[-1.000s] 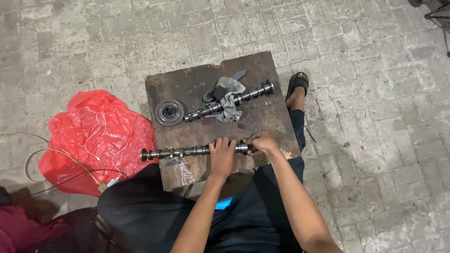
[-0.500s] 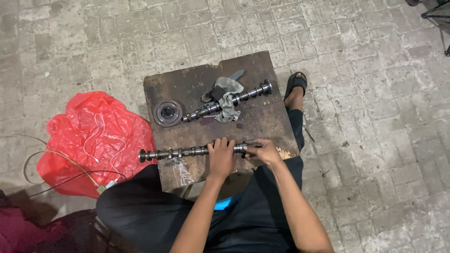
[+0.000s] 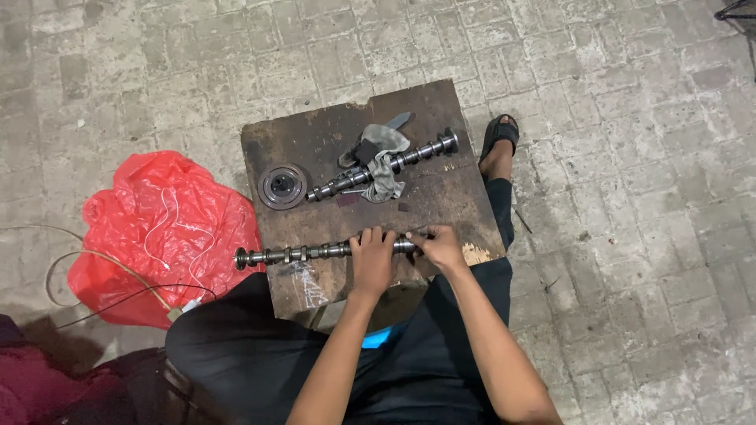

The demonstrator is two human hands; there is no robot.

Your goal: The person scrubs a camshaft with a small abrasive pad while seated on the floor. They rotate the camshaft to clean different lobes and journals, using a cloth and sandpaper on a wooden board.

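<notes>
A red bag (image 3: 157, 232) and white cable (image 3: 94, 267) are seen on the floor at far left. A camshaft (image 3: 315, 253) is laid along the near edge of the dark surface (image 3: 315, 134), its long axis running left to right, its free end overhanging the left edge toward the bag. The left hand (image 3: 372, 260) is clenched over its middle; the right hand (image 3: 438, 247) is closed on its right end. Farther back lie a pulley (image 3: 282, 186) and a second camshaft (image 3: 409, 156) under a rag (image 3: 384, 169), with open paving to the right
</notes>
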